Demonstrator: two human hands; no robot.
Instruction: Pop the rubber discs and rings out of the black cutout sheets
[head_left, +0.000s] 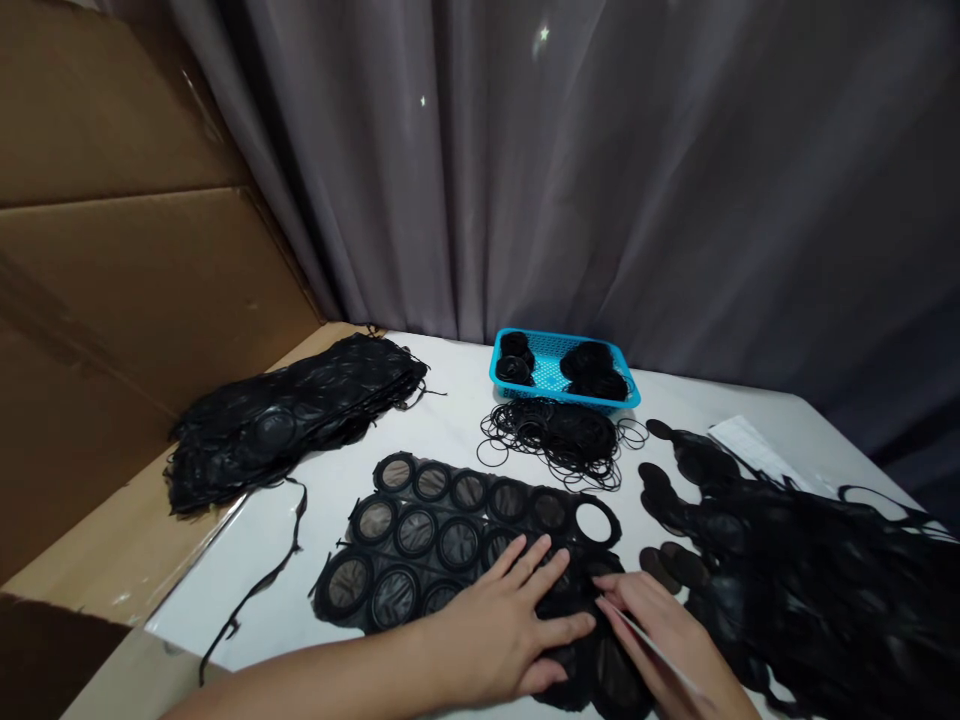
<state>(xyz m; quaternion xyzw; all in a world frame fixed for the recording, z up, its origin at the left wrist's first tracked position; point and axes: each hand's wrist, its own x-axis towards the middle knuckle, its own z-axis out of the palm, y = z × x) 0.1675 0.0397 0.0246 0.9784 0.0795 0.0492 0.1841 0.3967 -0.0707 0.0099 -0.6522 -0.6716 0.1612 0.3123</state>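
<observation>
Black rubber sheet (pixel 457 545) of punched rings lies below a blue plastic basket (pixel 570 396), under the left hand (pixel 502 630), fingers (pixel 544 572) spread open; the right hand (pixel 664 640) pinches a thin white strip (pixel 652 646) at its edge.

Grey curtains (pixel 525 170) hang behind the white table (pixel 442 420) (cardboard (pixel 127 270) on the left).

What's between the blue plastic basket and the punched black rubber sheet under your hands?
Head view: thin black rubber rings, loosely tangled, lie between the blue plastic basket and the punched black rubber sheet.
</observation>
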